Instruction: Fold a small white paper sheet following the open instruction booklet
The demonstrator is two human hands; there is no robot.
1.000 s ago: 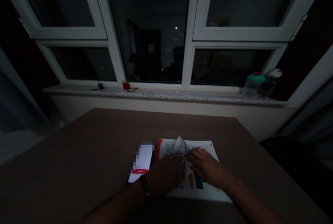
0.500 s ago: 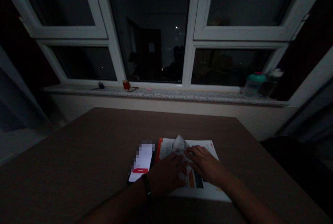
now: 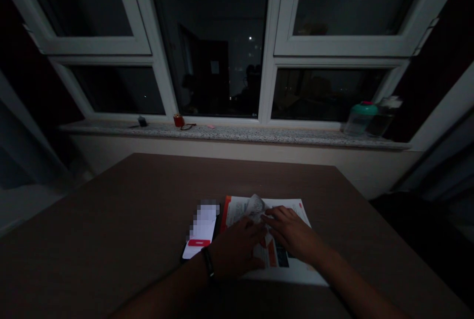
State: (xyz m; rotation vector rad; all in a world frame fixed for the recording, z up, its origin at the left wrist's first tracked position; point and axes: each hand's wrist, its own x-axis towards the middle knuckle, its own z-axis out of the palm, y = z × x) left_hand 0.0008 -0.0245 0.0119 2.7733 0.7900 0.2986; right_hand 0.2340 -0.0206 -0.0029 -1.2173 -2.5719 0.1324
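A small folded piece of printed paper (image 3: 255, 205) lies on a printed booklet (image 3: 296, 275) with an orange left edge. My left hand (image 3: 240, 247), with a dark band at the wrist, is on the paper's left side; its fingertips hold the paper while the thumb rests lower on the booklet. From the right, my right hand (image 3: 292, 232) has its fingertips closed on the same paper near its middle. The two hands nearly meet and cover much of the paper, so its full shape is hidden. Left of the booklet lies a phone (image 3: 203, 232) with its screen lit.
All of this rests on a brown wooden table (image 3: 122, 220) in dim light. Beyond it, a speckled windowsill (image 3: 237, 134) holds a small red jar (image 3: 178, 120), a dark small bottle (image 3: 142, 121) and a teal-lidded container (image 3: 361, 119) beside a clear bottle (image 3: 387, 116).
My hands stay at nearly the same spot on the paper, with only slight finger movement. The paper's raised top corner sits slightly lower. The phone and booklet are where they were.
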